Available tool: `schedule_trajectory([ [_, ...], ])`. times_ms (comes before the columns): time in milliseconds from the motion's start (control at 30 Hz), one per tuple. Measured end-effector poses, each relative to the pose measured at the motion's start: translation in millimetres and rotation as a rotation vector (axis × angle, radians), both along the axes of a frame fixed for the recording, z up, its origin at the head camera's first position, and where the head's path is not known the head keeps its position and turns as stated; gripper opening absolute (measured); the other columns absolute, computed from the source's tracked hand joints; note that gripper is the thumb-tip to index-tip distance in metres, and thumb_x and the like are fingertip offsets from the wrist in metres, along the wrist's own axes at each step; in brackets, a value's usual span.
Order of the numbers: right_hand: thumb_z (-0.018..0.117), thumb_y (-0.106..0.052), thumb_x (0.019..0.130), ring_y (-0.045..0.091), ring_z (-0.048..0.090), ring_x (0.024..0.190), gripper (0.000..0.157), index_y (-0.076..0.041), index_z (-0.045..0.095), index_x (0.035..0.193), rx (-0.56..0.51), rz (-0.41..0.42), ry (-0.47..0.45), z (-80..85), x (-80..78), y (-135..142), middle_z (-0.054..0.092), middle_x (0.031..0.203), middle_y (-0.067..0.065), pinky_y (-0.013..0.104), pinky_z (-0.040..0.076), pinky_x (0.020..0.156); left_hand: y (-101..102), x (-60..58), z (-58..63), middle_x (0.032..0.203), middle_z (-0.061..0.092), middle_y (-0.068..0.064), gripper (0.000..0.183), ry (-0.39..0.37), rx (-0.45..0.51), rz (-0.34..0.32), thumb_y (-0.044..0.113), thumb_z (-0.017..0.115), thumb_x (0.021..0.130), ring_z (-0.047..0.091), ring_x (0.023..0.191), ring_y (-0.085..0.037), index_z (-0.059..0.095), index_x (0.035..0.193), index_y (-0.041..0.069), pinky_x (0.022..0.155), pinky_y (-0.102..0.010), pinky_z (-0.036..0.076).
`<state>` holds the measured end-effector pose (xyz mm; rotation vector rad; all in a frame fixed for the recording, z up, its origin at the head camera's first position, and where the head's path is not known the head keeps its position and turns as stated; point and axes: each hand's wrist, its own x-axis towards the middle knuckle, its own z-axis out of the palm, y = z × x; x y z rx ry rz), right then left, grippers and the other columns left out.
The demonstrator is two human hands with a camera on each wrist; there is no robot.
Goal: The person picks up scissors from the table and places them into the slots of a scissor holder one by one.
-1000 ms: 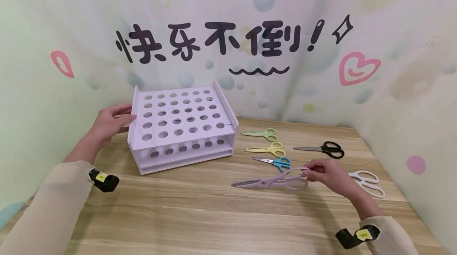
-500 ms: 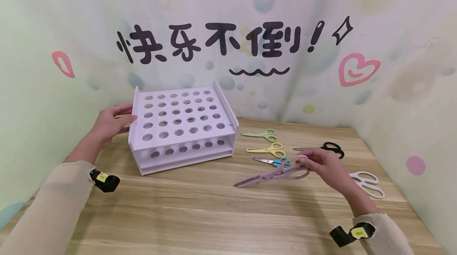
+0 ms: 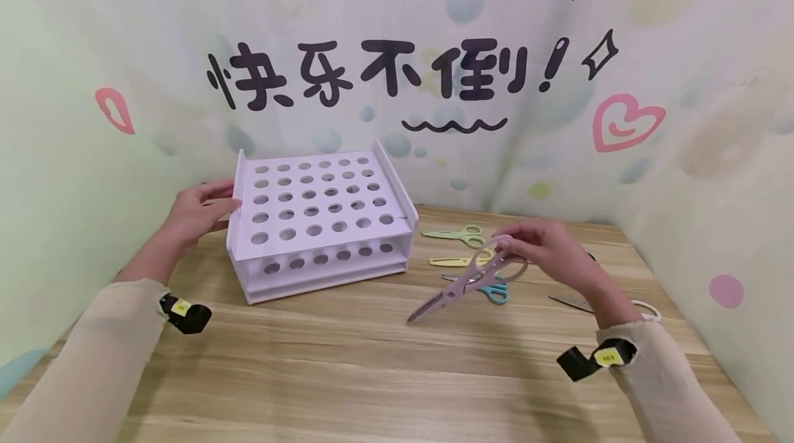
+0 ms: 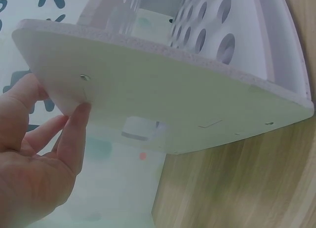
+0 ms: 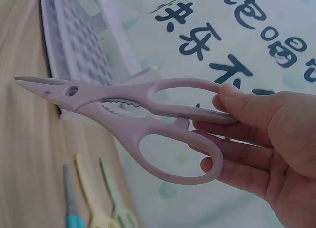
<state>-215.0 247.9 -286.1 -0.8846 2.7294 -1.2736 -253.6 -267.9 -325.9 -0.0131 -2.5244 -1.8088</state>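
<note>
At the left side of the desk (image 3: 310, 374), our left hand (image 3: 201, 212) has its grip pinching the side panel of a white rack (image 3: 322, 202), whose top board carries five rows of round holes and sits above a second holed board. Just right of it lie green scissors (image 3: 455, 234), yellow scissors and blue scissors (image 5: 75, 221), the last two partly covered in the head view by the lilac scissors (image 3: 455, 291) we hold in the air. Those are a soft, dusty purple, with a dark pivot screw, greyish metal near the narrow tip, a toothed gap between the handles and two long loops, one wide and rounded. They tilt, tip low and leftward, loops high. Our right hand (image 3: 540, 246) has its grip clasped on the loops. Farther right, white-handled scissors (image 3: 648, 310) show partly behind our wrist.
</note>
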Motion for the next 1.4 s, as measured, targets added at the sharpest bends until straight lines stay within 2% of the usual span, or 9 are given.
schedule_trajectory([
  [100,0.058,-0.009,0.09,0.017,0.065,0.07,0.019,0.005,0.065,0.1,0.036,0.019,0.037,18.2,-10.3,-12.2,0.067,0.08,0.008,0.028,0.055,0.062,-0.9,-1.4,-0.5,0.136,0.033,-0.026,0.061,-0.003,-0.004,0.008,0.022,0.054,0.093,0.051,0.079,0.01,0.026,0.142,-0.002,0.071,-0.019,0.052],
  [300,0.062,-0.014,0.088,0.018,0.063,0.068,0.019,0.0,0.068,0.1,0.145,0.0,0.124,59.8,-30.4,-37.5,0.066,0.079,0.006,0.026,0.053,0.06,-1.7,-2.7,-0.4,0.136,0.033,-0.026,0.061,-0.005,-0.005,0.017,0.021,0.054,0.093,0.051,0.079,0.01,0.027,0.142,-0.002,0.071,-0.019,0.052],
  [400,0.063,-0.013,0.087,0.019,0.062,0.068,0.019,0.0,0.068,0.1,0.166,0.0,0.149,80.1,-39.5,-49.8,0.066,0.08,0.008,0.025,0.052,0.06,-1.6,-2.6,0.1,0.135,0.034,-0.026,0.061,-0.004,-0.005,0.02,0.02,0.054,0.093,0.052,0.078,0.011,0.027,0.142,-0.002,0.07,-0.018,0.052],
  [667,0.064,-0.006,0.085,0.016,0.066,0.066,0.017,0.004,0.069,0.098,0.096,0.078,0.225,123.3,-58.0,-81.0,0.067,0.079,0.014,0.023,0.054,0.063,-1.9,-1.3,1.4,0.129,0.039,-0.019,0.061,0.008,-0.004,0.02,0.019,0.056,0.092,0.052,0.08,0.01,0.028,0.141,-0.003,0.07,-0.018,0.052],
  [867,0.065,-0.013,0.085,0.015,0.066,0.066,0.021,0.002,0.069,0.099,0.122,0.037,0.265,147.8,-68.1,-105.3,0.067,0.08,0.013,0.022,0.054,0.062,-3.0,1.2,2.7,0.132,0.036,-0.02,0.062,-0.007,-0.015,0.024,0.021,0.055,0.092,0.051,0.082,0.008,0.027,0.142,-0.001,0.072,-0.019,0.052],
  [1000,0.063,-0.016,0.087,0.015,0.066,0.071,0.022,-0.001,0.069,0.102,0.172,0.012,0.27,158.9,-77.7,-119.1,0.067,0.083,0.012,0.023,0.053,0.065,-3.3,2.0,3.2,0.127,0.04,-0.015,0.062,-0.001,-0.004,0.024,0.02,0.056,0.092,0.052,0.083,0.008,0.027,0.142,-0.002,0.072,-0.019,0.052],
  [1133,0.061,-0.019,0.088,0.014,0.065,0.073,0.023,-0.004,0.069,0.103,0.242,-0.02,0.278,163.3,-90.8,-129.6,0.066,0.085,0.009,0.024,0.053,0.069,-3.3,0.2,1.3,0.125,0.041,-0.012,0.062,0.007,0.028,0.013,0.018,0.056,0.092,0.053,0.083,0.008,0.026,0.142,-0.003,0.072,-0.019,0.052],
  [1267,0.06,-0.019,0.089,0.013,0.064,0.074,0.023,-0.006,0.069,0.104,0.317,-0.038,0.272,160.7,-104.9,-139.6,0.065,0.087,0.006,0.024,0.052,0.07,-2.4,-1.2,-0.3,0.123,0.042,-0.011,0.061,0.007,0.046,0.014,0.017,0.056,0.091,0.053,0.083,0.008,0.027,0.141,-0.003,0.072,-0.02,0.052],
  [1400,0.059,-0.017,0.09,0.013,0.064,0.075,0.022,-0.006,0.068,0.106,0.385,-0.013,0.261,152.6,-116.5,-149.8,0.066,0.091,0.007,0.025,0.051,0.07,-0.9,-1.9,-1.8,0.125,0.042,-0.013,0.062,0.006,0.042,0.016,0.018,0.057,0.091,0.053,0.083,0.007,0.028,0.141,-0.003,0.072,-0.02,0.052],
])
